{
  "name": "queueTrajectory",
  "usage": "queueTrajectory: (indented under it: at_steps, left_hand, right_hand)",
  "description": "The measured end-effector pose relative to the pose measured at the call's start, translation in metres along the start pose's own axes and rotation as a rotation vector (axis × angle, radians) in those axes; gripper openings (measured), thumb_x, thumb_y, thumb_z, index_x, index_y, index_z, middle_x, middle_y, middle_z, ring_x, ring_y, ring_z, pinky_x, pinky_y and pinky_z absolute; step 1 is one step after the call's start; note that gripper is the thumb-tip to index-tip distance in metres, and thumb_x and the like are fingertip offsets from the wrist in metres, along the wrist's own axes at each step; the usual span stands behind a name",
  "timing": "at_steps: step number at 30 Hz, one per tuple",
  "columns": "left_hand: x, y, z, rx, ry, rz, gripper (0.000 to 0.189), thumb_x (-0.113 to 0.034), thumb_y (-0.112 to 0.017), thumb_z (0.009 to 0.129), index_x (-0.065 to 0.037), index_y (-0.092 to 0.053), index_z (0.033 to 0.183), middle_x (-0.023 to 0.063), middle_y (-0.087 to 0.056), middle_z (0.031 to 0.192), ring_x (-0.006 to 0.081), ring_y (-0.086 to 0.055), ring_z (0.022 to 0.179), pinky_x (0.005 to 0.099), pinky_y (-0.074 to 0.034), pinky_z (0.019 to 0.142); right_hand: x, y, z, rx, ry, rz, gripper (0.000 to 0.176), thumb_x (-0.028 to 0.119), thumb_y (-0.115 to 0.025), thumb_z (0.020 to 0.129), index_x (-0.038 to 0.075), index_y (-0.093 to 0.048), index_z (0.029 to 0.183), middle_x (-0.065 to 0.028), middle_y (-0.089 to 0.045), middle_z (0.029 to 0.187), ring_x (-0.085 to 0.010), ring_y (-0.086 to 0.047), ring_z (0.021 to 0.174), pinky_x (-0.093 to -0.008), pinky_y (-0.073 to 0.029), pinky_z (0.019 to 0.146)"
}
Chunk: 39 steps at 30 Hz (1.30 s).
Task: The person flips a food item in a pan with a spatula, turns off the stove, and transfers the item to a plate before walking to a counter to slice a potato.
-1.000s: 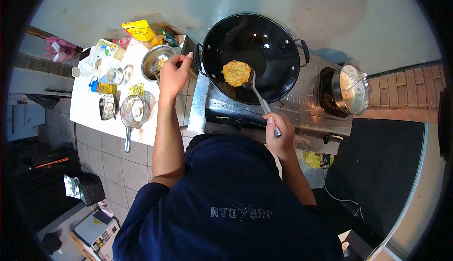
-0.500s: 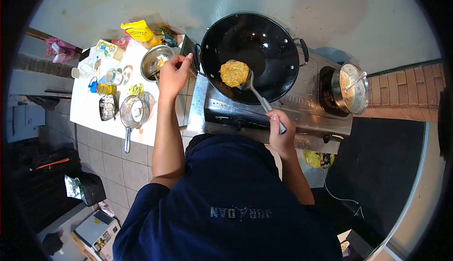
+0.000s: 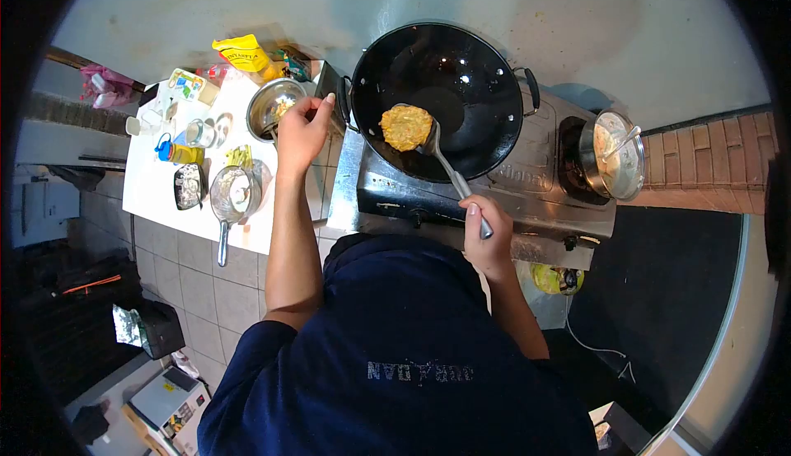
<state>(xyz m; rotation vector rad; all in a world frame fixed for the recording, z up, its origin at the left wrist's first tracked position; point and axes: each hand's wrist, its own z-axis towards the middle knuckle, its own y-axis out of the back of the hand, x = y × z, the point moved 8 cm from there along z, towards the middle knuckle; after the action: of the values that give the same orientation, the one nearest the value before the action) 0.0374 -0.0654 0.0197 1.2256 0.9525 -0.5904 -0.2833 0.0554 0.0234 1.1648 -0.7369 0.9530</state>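
My right hand (image 3: pixel 489 238) is wrapped around the grey handle of a metal spatula (image 3: pixel 450 168). The blade lies at a golden-brown pancake (image 3: pixel 406 127), partly beneath it, at the left side of a black wok (image 3: pixel 478 110). My left hand (image 3: pixel 302 130) is raised beside the wok's left handle (image 3: pixel 344 103), fingers curled in toward the thumb; whether anything is in them is hidden. Just left of it, on the white table, stands a steel bowl (image 3: pixel 262 108) with pale food bits inside.
A steel stove (image 3: pixel 527 159) carries the wok; at its right stands a pot (image 3: pixel 606 177) with batter and a spoon. The white table (image 3: pixel 156 184) at left bears a strainer (image 3: pixel 224 209), a yellow bottle (image 3: pixel 183 154), a black tray (image 3: pixel 188 187) and a yellow packet (image 3: pixel 244 52).
My right hand and the spatula have shifted slightly left and up, and the pancake has moved a little left with the blade. My left hand has stayed nearly still.
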Motion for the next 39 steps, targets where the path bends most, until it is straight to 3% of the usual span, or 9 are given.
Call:
queueTrajectory:
  at_steps: [1, 29, 39]
  left_hand:
    - [0.001, 0.001, 0.0, 0.003, 0.007, 0.023, 0.035, -0.032, -0.064, 0.09, 0.002, -0.064, 0.08, 0.0035, -0.057, 0.06, 0.0094, -0.048, 0.056, 0.0267, -0.041, 0.055]
    - [-0.003, 0.004, 0.0, -0.01, -0.047, -0.002, 0.035, -0.032, -0.064, 0.09, 0.002, -0.064, 0.08, 0.0032, -0.055, 0.059, 0.0093, -0.047, 0.056, 0.0266, -0.04, 0.054]
    - [0.01, -0.011, 0.012, 0.053, -0.004, -0.069, 0.036, -0.033, -0.065, 0.091, -0.001, -0.063, 0.075, -0.0031, -0.052, 0.061, 0.0055, -0.043, 0.059, 0.023, -0.036, 0.055]
  right_hand:
    - [0.006, -0.002, 0.001, -0.008, 0.041, -0.023, 0.011, 0.005, -0.053, 0.09, 0.002, -0.063, 0.09, -0.0144, -0.064, 0.081, -0.0301, -0.063, 0.072, -0.0363, -0.049, 0.067]
    - [0.022, -0.004, 0.004, -0.012, 0.121, -0.12, 0.008, 0.002, -0.056, 0.086, 0.002, -0.062, 0.09, -0.0133, -0.066, 0.083, -0.0317, -0.063, 0.075, -0.0385, -0.048, 0.068]
    - [0.02, -0.007, 0.0, -0.032, 0.059, -0.138, 0.008, 0.002, -0.057, 0.085, 0.004, -0.062, 0.09, -0.0131, -0.063, 0.081, -0.0323, -0.061, 0.074, -0.0398, -0.047, 0.067]
